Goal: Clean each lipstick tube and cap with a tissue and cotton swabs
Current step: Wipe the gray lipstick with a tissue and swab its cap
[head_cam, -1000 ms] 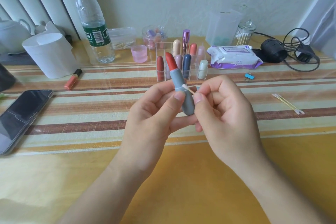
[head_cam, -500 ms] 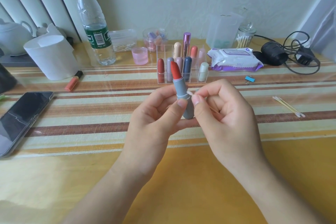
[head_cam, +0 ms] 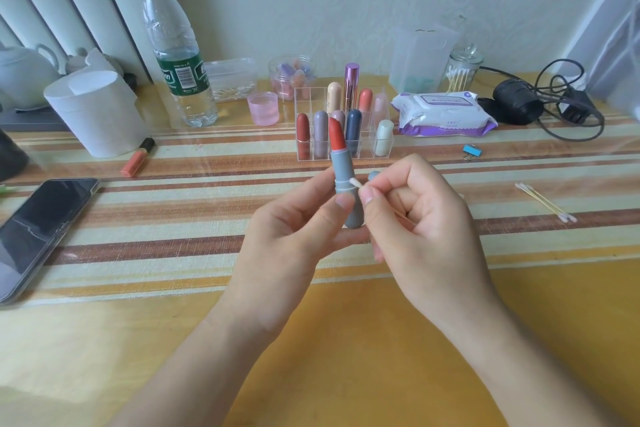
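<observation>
The left hand holds one grey-blue lipstick tube upright over the table, with thumb and fingers curled round its lower half. The red stick pokes out of the top. The right hand pinches one cotton swab between thumb and finger, and the white tip touches the ring in the middle of the tube. Behind them a clear rack holds nine lipsticks, five in front and four at the back. Two more swabs lie together far off to the right. There is one water bottle with a green label and a barcode; only the letters "on" can be read. One pack of wipes has writing too small to read. One phone lies on the left.
</observation>
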